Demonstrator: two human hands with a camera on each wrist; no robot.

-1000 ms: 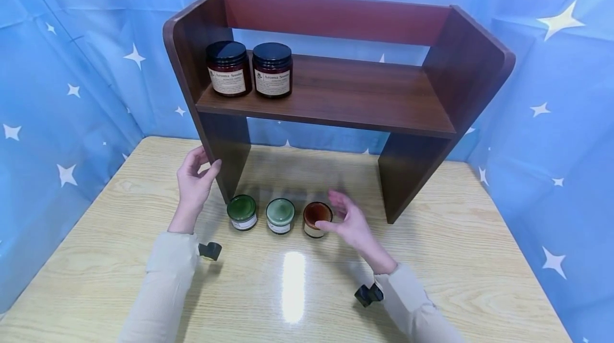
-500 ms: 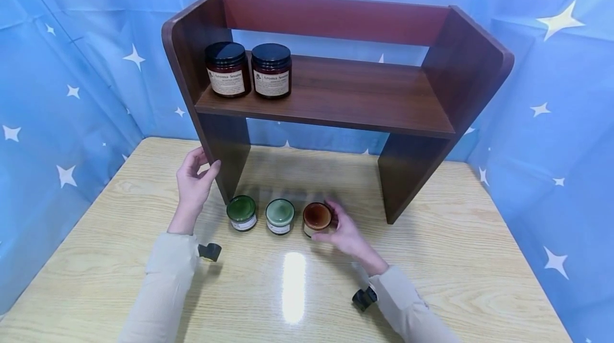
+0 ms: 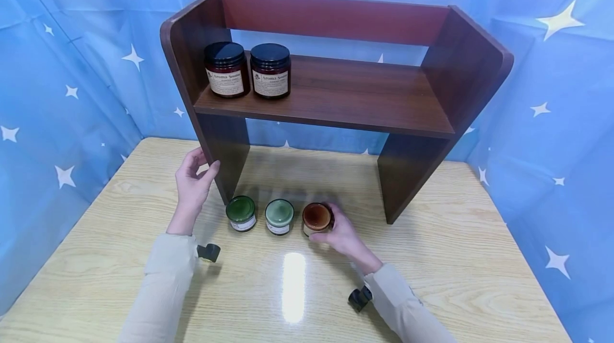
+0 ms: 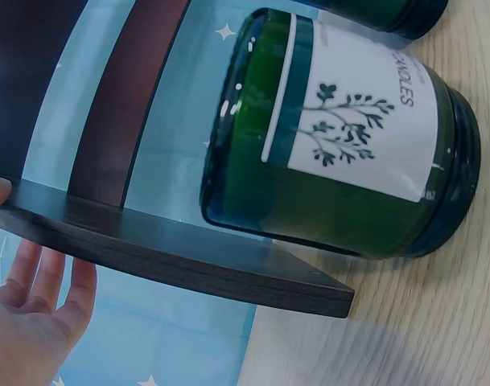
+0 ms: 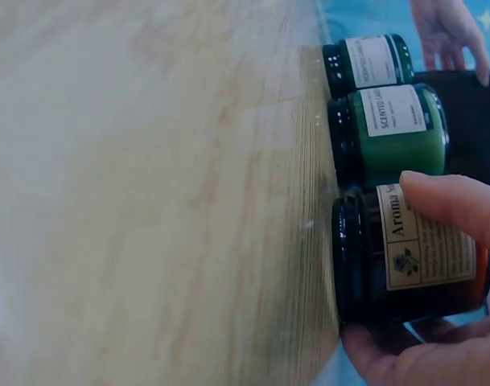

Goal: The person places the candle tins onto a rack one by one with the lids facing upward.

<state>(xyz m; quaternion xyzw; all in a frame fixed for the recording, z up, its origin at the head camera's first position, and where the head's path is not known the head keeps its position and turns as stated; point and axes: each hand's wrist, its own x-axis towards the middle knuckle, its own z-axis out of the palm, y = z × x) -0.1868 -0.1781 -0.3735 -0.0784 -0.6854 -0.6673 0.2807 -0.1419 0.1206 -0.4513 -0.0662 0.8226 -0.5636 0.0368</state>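
Observation:
My left hand (image 3: 193, 183) holds the front edge of the left side panel of a dark brown wooden shelf (image 3: 336, 90), thumb on one face and fingers on the other. My right hand (image 3: 344, 234) grips an amber candle jar (image 3: 316, 217) that stands on the table. In the right wrist view the thumb lies over the label of this jar (image 5: 426, 257), fingers behind it. To its left are a light green candle jar (image 3: 280, 213) and a dark green candle jar (image 3: 241, 211). All three rest lid down, coloured glass bases up.
Two larger dark jars (image 3: 225, 68) with black lids and "Aroma" labels stand at the left end of the shelf board. The shelf stands on a light wooden table (image 3: 240, 290). Behind it hangs a blue curtain (image 3: 96, 55) with white stars.
My right hand has come in from the right and its fingers have closed round the amber candle jar. The left hand has stayed on the shelf panel.

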